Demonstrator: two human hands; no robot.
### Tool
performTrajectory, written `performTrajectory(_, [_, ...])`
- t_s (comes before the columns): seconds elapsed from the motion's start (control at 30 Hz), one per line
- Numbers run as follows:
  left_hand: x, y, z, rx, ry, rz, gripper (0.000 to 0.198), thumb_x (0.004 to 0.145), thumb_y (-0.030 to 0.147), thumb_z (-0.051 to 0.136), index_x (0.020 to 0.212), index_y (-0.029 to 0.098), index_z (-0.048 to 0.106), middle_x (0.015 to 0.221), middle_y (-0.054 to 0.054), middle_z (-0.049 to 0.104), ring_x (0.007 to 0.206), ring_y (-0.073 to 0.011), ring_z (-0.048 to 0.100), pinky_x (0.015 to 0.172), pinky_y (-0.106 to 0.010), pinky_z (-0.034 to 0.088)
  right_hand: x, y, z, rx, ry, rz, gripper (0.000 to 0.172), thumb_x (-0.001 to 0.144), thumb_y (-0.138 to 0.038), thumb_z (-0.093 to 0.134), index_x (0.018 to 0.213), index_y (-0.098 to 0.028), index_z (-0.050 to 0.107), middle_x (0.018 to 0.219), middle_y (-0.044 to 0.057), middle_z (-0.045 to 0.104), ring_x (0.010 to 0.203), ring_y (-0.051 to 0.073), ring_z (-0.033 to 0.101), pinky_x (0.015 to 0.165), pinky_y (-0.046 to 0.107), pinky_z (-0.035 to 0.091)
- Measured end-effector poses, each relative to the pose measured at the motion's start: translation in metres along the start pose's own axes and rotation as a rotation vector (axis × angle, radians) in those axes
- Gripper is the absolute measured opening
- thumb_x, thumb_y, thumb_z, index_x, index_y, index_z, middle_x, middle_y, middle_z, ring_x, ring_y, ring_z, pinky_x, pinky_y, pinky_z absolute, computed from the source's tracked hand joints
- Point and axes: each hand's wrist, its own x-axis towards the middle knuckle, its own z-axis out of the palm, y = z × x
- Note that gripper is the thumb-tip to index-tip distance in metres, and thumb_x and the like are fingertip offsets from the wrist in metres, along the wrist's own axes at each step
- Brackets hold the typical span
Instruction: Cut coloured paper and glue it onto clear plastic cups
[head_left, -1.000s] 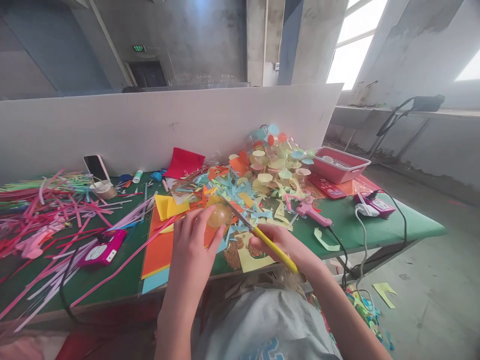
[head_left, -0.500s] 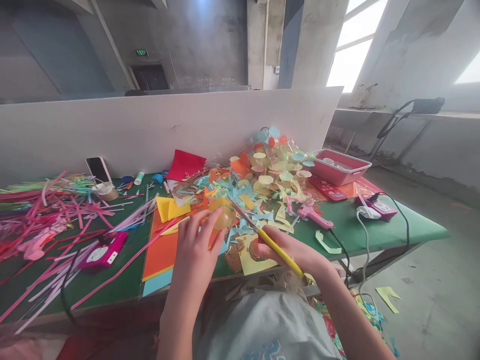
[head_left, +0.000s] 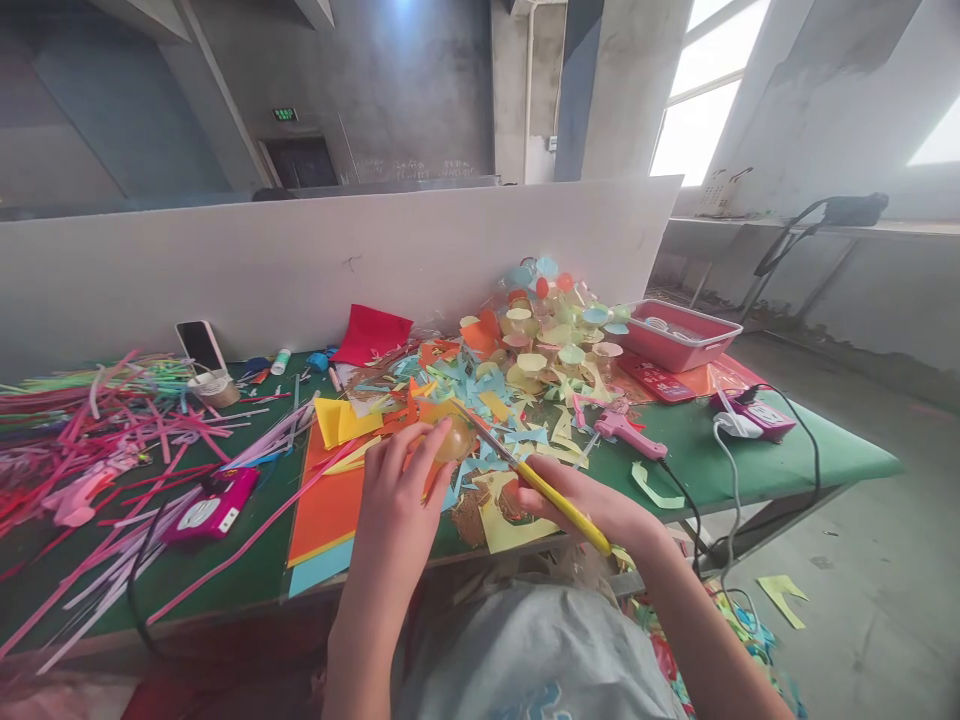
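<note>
Yellow scissors (head_left: 564, 508), pink tub (head_left: 679, 345), round pieces (head_left: 656, 324) inside

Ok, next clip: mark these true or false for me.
The left hand holds an amber ball. True.

The right hand grips a pink glue gun. False: it holds a yellow-handled cutter, and the glue gun lies on the table.

The pink tray sits at the table's left end. False: it is towards the right end, beside a heap of discs.

Pink strips lie left of the hands. True.
</note>
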Motion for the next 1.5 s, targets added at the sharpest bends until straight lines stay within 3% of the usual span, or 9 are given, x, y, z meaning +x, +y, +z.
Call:
performTrajectory(0.17, [0.0, 0.0, 0.002, -0.003, -0.005, 0.023, 0.048, 0.091, 0.014, 0.056, 0.137, 0.03, 0.048, 0.114, -0.008, 0.06, 0.099, -0.0234, 0.053, 0.092, -0.04, 0.049, 0.002, 0.002, 0.0, 0.014, 0.033, 0.034, 0.059, 0.082, -0.078, 0.048, 0.082, -0.019, 0.047, 0.076, -0.002, 0.05, 0.066, 0.012, 0.042, 0.059, 0.026, 0.032])
performTrajectory(0.4, [0.0, -0.002, 0.0, -0.011, -0.017, -0.002, 0.046, 0.092, 0.016, 0.057, 0.135, 0.027, 0.048, 0.116, -0.008, 0.06, 0.104, -0.0239, 0.053, 0.091, -0.039, 0.049, 0.005, 0.002, 0.003, 0.076, 0.062, 0.065, 0.061, 0.078, -0.08, 0.052, 0.076, -0.02, 0.046, 0.064, -0.006, 0.041, 0.058, 0.009, 0.033, 0.051, 0.024, 0.024])
performTrajectory(0.67, [-0.002, -0.004, -0.003, -0.028, -0.028, -0.007, 0.046, 0.092, 0.011, 0.054, 0.134, 0.029, 0.048, 0.118, -0.006, 0.059, 0.106, -0.0221, 0.052, 0.091, -0.035, 0.05, -0.004, -0.009, 0.0, 0.027, 0.004, -0.002, 0.072, 0.074, -0.088, 0.043, 0.091, -0.018, 0.048, 0.083, 0.0, 0.044, 0.069, 0.013, 0.037, 0.056, 0.025, 0.033])
performTrajectory(0.97, [0.0, -0.002, -0.004, -0.08, -0.037, 0.0, 0.048, 0.092, 0.005, 0.048, 0.131, 0.032, 0.05, 0.12, -0.006, 0.057, 0.097, -0.0188, 0.056, 0.084, -0.033, 0.053, 0.003, -0.001, 0.002, 0.028, 0.004, -0.001, 0.065, 0.078, -0.084, 0.045, 0.08, -0.019, 0.044, 0.075, -0.002, 0.046, 0.067, 0.012, 0.038, 0.058, 0.026, 0.032])
performTrajectory(1.2, [0.0, 0.003, -0.001, -0.1, -0.013, -0.028, 0.049, 0.091, 0.003, 0.046, 0.133, 0.03, 0.048, 0.123, -0.009, 0.053, 0.106, -0.02, 0.056, 0.085, -0.033, 0.055, 0.003, -0.009, 0.008, 0.077, 0.027, 0.079, 0.065, 0.077, -0.085, 0.046, 0.079, -0.02, 0.042, 0.072, -0.004, 0.045, 0.062, 0.01, 0.037, 0.055, 0.025, 0.028])
performTrajectory(1.5, [0.002, 0.009, -0.001, -0.11, 0.051, -0.076, 0.041, 0.092, 0.02, 0.058, 0.131, 0.029, 0.049, 0.12, -0.009, 0.055, 0.114, -0.024, 0.057, 0.095, -0.041, 0.053, 0.006, -0.006, 0.015, 0.095, 0.024, -0.008, 0.062, 0.082, -0.083, 0.041, 0.076, -0.021, 0.039, 0.068, -0.005, 0.035, 0.06, 0.01, 0.031, 0.054, 0.025, 0.027])
